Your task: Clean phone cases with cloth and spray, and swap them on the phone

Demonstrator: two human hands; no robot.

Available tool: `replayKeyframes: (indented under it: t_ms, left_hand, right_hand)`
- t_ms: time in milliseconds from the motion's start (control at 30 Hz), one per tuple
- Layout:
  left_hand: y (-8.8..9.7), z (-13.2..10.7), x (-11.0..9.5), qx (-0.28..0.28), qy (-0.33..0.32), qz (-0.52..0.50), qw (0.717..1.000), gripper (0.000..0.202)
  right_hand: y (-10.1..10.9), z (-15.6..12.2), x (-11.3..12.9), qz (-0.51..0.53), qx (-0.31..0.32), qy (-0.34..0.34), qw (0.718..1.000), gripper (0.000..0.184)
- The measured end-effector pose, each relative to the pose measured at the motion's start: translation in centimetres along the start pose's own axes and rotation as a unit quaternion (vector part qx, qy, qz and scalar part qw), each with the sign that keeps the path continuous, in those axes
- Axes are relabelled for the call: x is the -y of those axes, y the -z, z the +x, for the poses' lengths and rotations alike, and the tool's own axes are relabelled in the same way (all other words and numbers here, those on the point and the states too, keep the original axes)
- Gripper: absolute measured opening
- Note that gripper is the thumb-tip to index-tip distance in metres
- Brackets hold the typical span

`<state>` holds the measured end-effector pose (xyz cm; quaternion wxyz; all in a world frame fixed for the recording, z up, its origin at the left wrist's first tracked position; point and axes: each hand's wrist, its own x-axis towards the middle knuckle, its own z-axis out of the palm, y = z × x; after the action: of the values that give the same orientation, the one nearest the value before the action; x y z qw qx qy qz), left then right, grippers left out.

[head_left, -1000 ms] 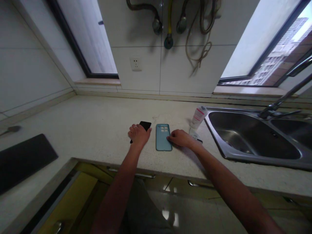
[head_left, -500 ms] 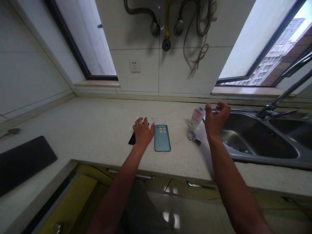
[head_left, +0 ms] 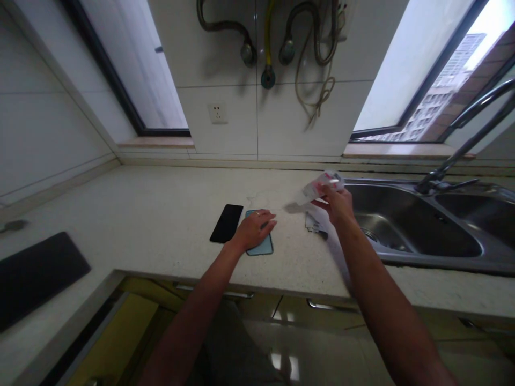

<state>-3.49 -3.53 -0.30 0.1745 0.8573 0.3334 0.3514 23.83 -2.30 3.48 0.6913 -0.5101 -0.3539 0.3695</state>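
My left hand (head_left: 253, 231) lies over a teal phone case (head_left: 262, 249) on the counter, its fingers stretched to the right and covering the case's upper part. Whether the fingertips press on it I cannot tell. Just left of this hand a black smartphone (head_left: 227, 224) rests flat, screen up. My right hand (head_left: 336, 203) pinches a clear plastic bag with red print (head_left: 316, 188), held up above the counter by the sink. Below the bag lies a small crumpled piece of printed packaging (head_left: 315, 224).
A double steel sink (head_left: 418, 225) with a tall faucet (head_left: 432, 182) is at the right. On the left stands a black flat panel (head_left: 40, 276). Hoses and a looped cord (head_left: 322, 96) hang from the tiled wall, beside a socket (head_left: 218, 113). An open window (head_left: 382, 80) is behind the sink.
My left hand moved right, off the smartphone and onto the phone case. My right hand came left and took hold of the plastic bag, which is now lifted and tilted. The view shifted slightly.
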Motion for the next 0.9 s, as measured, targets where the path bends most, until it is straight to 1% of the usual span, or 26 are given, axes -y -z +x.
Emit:
replayKeyframes:
  t_ms: [33,67,100,133,167,200,233,267,300,333,433,500,567,667,733,767,833,900]
  left_hand:
    - [0.0,0.2,-0.3,-0.034,0.027,-0.057,0.997,0.031]
    - [-0.1,0.6,-0.6,-0.067,0.064,-0.125,0.988,0.034]
    - [-0.3,1.0,-1.1,-0.096,0.118,-0.212,0.965,0.041]
    - [-0.5,1.4,-1.5,-0.110,0.170,-0.303,0.931,0.049]
    - [-0.8,1.9,-1.9,-0.094,0.208,-0.385,0.894,0.056]
    - [-1.1,2.3,-2.3,-0.080,0.230,-0.442,0.863,0.061]
    - [-1.5,2.7,-2.6,-0.072,0.239,-0.474,0.844,0.063]
    - [-1.9,3.0,-2.8,-0.071,0.242,-0.492,0.833,0.063]
    - [-2.3,3.2,-2.9,-0.081,0.244,-0.497,0.829,0.064]
    - [-2.7,3.4,-2.9,-0.096,0.245,-0.496,0.828,0.064]
    - [-3.7,3.3,-2.5,-0.127,0.254,-0.464,0.839,0.059]
    - [-4.0,3.0,-2.1,-0.132,0.265,-0.429,0.853,0.052]
    - [-4.1,2.7,-1.9,-0.150,0.270,-0.386,0.869,0.045]
    - [-4.0,2.6,-2.1,-0.203,0.244,-0.292,0.902,0.036]
    - [-4.0,2.6,-2.2,-0.226,0.225,-0.236,0.918,0.033]
    - [-4.0,2.6,-2.3,-0.227,0.221,-0.223,0.922,0.033]
    - [-4.0,2.6,-2.3,-0.221,0.219,-0.231,0.922,0.034]
    - [-4.0,2.6,-2.4,-0.215,0.223,-0.274,0.910,0.040]
  right_hand:
    - [-0.4,-0.4,0.4,0.051,0.025,-0.019,0.998,0.034]
    - [-0.8,-1.0,0.7,0.091,0.051,-0.031,0.994,0.035]
    - [-1.3,-1.5,0.9,0.123,0.076,-0.039,0.989,0.036]
    - [-1.9,-2.1,1.0,0.149,0.098,-0.043,0.983,0.037]
    - [-2.5,-2.7,1.0,0.162,0.117,-0.047,0.979,0.038]
    - [-3.1,-3.3,0.9,0.167,0.132,-0.049,0.976,0.039]
    - [-3.6,-3.9,0.6,0.169,0.145,-0.051,0.974,0.039]
    - [-4.2,-4.3,0.3,0.167,0.155,-0.055,0.972,0.039]
    - [-4.7,-4.8,-0.1,0.166,0.164,-0.062,0.970,0.038]
    - [-5.1,-5.1,-0.5,0.169,0.169,-0.070,0.968,0.037]
    - [-5.8,-5.7,-1.7,0.182,0.138,-0.092,0.969,0.040]
    - [-6.0,-6.0,-2.1,0.184,0.114,-0.103,0.971,0.044]
    - [-6.2,-6.3,-2.2,0.179,0.098,-0.107,0.973,0.044]
    - [-6.5,-6.9,-2.2,0.186,0.056,-0.101,0.976,0.041]
    - [-6.7,-7.3,-2.2,0.200,0.020,-0.102,0.974,0.040]
    - [-6.7,-7.4,-2.3,0.207,0.007,-0.105,0.973,0.039]
    - [-6.7,-7.3,-2.7,0.222,-0.002,-0.114,0.968,0.038]
    - [-6.6,-6.8,-3.0,0.248,-0.006,-0.138,0.959,0.033]
